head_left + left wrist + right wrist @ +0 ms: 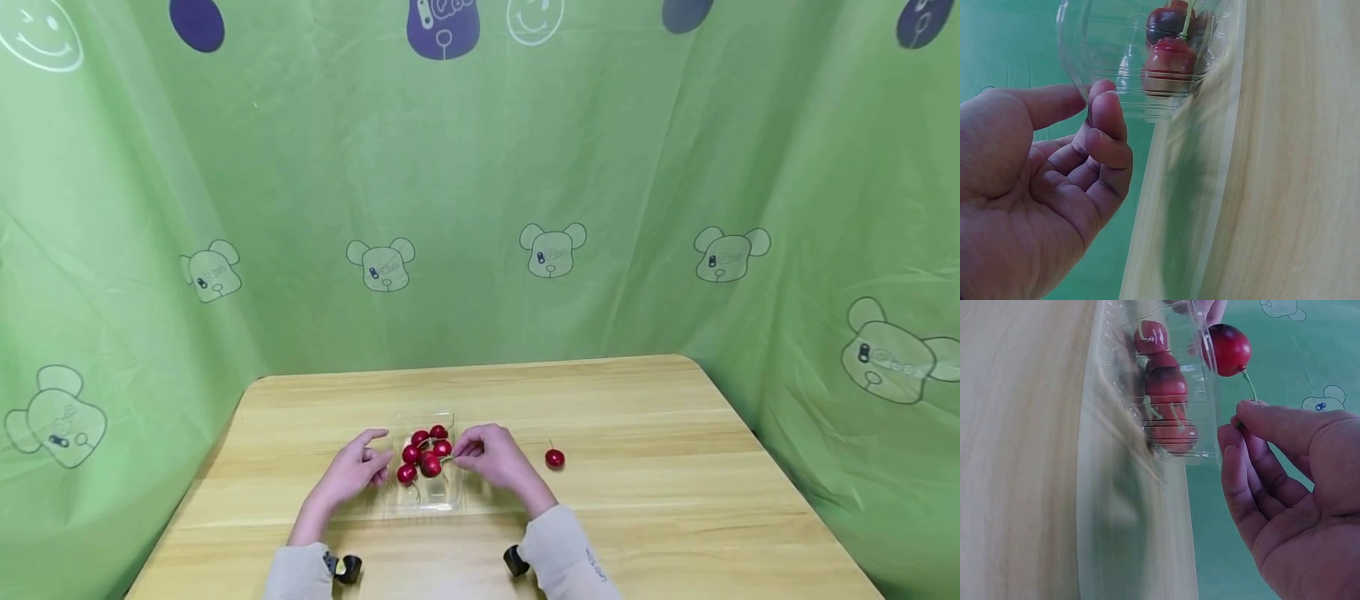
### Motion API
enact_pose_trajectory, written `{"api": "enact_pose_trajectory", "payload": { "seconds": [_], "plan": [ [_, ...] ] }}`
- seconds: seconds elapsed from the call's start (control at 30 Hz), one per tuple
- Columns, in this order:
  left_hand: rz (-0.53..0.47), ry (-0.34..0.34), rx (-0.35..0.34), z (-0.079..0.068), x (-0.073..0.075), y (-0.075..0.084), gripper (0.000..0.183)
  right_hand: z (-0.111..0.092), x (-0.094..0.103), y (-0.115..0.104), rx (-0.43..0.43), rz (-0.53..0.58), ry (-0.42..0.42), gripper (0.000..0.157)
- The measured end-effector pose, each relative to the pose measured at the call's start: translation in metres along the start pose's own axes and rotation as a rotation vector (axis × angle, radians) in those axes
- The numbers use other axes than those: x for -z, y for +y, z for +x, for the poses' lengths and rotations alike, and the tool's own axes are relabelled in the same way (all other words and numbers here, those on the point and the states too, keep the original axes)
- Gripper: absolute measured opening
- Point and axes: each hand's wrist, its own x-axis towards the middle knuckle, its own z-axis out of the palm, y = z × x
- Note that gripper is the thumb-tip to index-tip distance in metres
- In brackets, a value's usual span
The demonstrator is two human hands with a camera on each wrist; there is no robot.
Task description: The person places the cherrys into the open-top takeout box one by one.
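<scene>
In the head view, a clear plastic box (423, 507) of red cherries (410, 454) stands between both hands. My left hand (354, 468) is at its left side; the left wrist view shows thumb and fingertips pinching the box's rim (1072, 56). With thumb and fingertips, my right hand (491, 454) holds a cherry (1230, 350) by its green stem (1249, 384). That cherry hangs at the box's right edge, overlapping it in the head view. Several other cherries (1166, 384) with stems lie inside the box.
One loose cherry (555, 458) lies on the wooden table (660, 517), right of my right hand, its stem pointing away. A green curtain (465, 325) with printed bear heads encloses the table's back and sides.
</scene>
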Motion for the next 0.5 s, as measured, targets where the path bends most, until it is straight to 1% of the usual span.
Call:
{"api": "enact_pose_trajectory", "payload": {
  "seconds": [0.3,0.5],
  "plan": [
    [-0.009,0.0,-0.005,0.0007,0.0005,-0.0008,0.055,0.0012,-0.0031,0.0,-0.004,-0.03,-0.002,0.009],
    [-0.007,0.0,-0.002,0.0005,0.0004,-0.0005,0.056,0.002,-0.006,-0.0008,0.013,-0.068,0.001,0.007]
  ]
}}
